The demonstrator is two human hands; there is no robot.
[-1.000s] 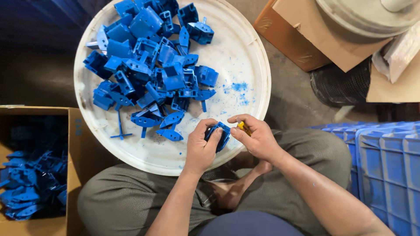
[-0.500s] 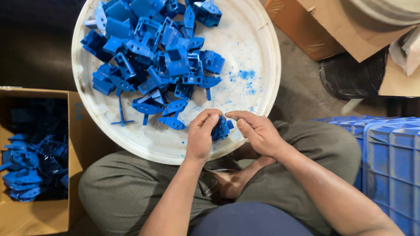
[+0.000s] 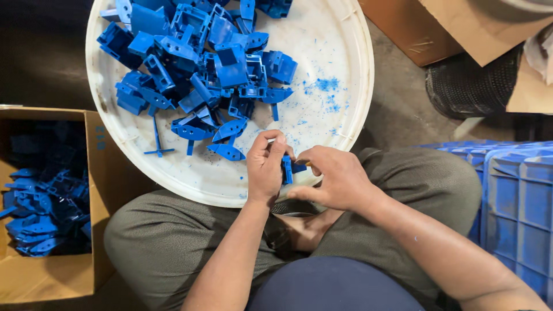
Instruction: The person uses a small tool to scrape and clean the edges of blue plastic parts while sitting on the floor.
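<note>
My left hand (image 3: 266, 168) grips a small blue plastic part (image 3: 287, 169) over the near rim of a round white tray (image 3: 345, 109). My right hand (image 3: 334, 177) is closed around a small tool with a yellow-orange tip, mostly hidden, pressed against the same part. A heap of blue plastic parts (image 3: 201, 63) fills the far left half of the tray. Blue shavings (image 3: 325, 92) are scattered on the tray's bare right side.
A cardboard box (image 3: 43, 276) at my left holds more blue parts (image 3: 40, 207). Blue plastic crates (image 3: 512, 196) stand at my right. Brown cardboard boxes (image 3: 438, 26) and a dark mesh basket (image 3: 472, 80) lie beyond. My crossed legs sit under the tray.
Both hands stayed together on the blue part and turned it edge-on. The view shifted, so the tray now sits higher in the picture.
</note>
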